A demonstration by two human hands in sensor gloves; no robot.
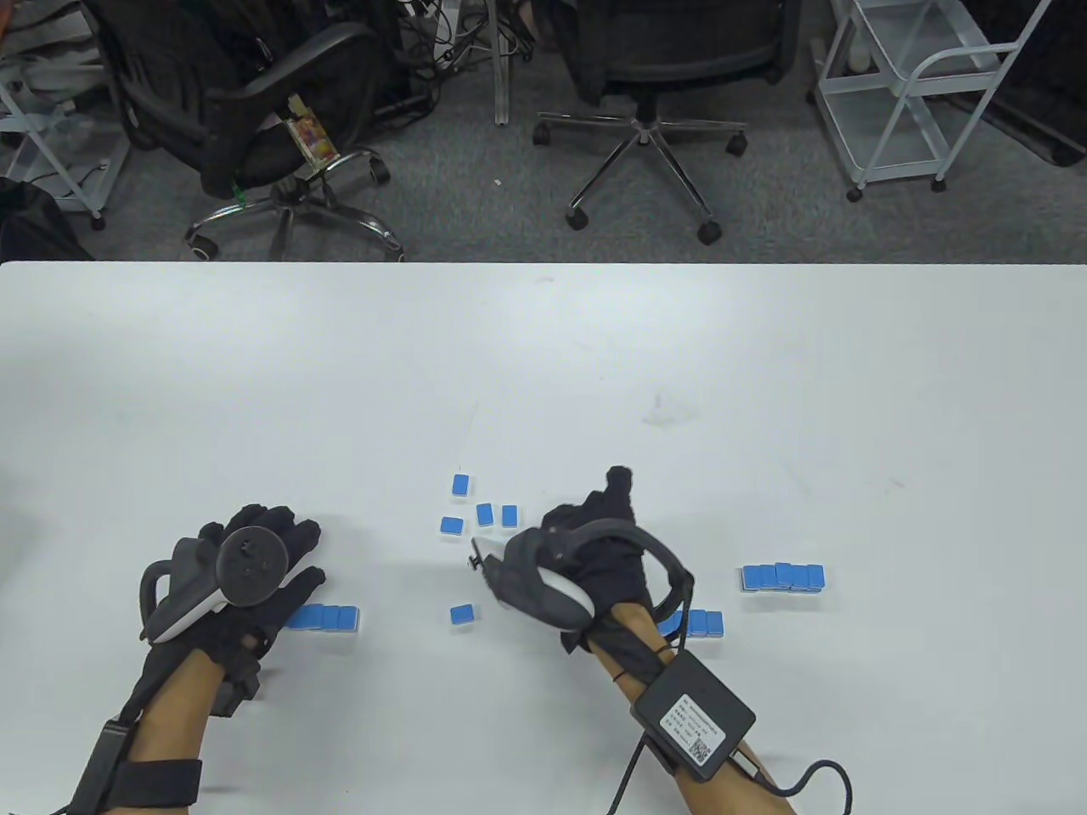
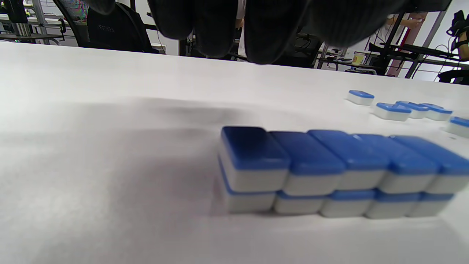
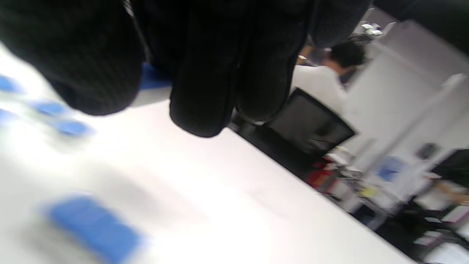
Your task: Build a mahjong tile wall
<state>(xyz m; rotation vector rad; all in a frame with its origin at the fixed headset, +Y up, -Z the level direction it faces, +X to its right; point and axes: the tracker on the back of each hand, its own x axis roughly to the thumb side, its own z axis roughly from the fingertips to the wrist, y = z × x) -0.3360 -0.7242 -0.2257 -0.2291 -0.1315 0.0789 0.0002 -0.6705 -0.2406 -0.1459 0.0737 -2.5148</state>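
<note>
These tiles are small, hard, smooth blocks, light enough to skid on the counter [image 1: 543,356], so I would pinch each by its two long sides and set it down square. My left hand [image 1: 246,577] hovers low in the left of the table view, fingers relaxed and holding nothing, just beside the two-layer wall section [image 2: 329,172] it half covers. My right hand [image 1: 594,552], low centre, has its fingers curled, and a blue tile [image 3: 154,79] shows between them, probably pinched, though that view is blurred. Loose tiles [image 1: 484,514] lie centre; another stacked row [image 1: 783,577] sits right. Tile faces are hidden.
</note>
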